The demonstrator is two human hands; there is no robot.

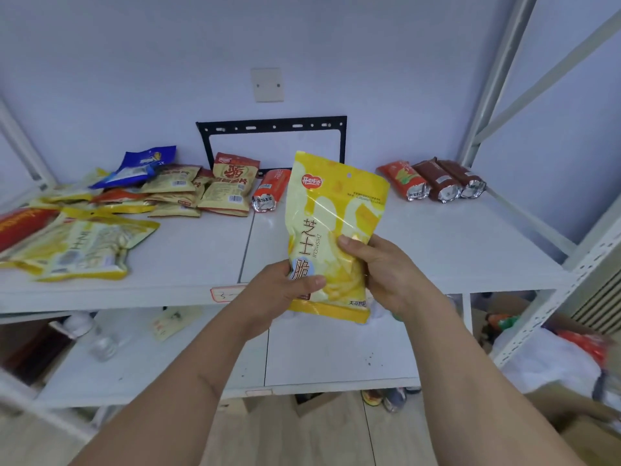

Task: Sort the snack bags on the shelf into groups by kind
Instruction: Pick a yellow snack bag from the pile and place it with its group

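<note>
The yellow cheese-snack bag (332,230) stands upright, long axis vertical, above the shelf (420,243) front edge, gripped low by both the left hand (282,294) and right hand (379,264). Matching yellow bags (80,250) lie leftward, nearer the left hand.

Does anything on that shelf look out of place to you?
Yes: one orange tube pack lies alone mid-shelf beside the tan bags, while three similar tubes sit grouped at the right. The blue bag is the only blue one, perched tilted atop the left heap.
</note>
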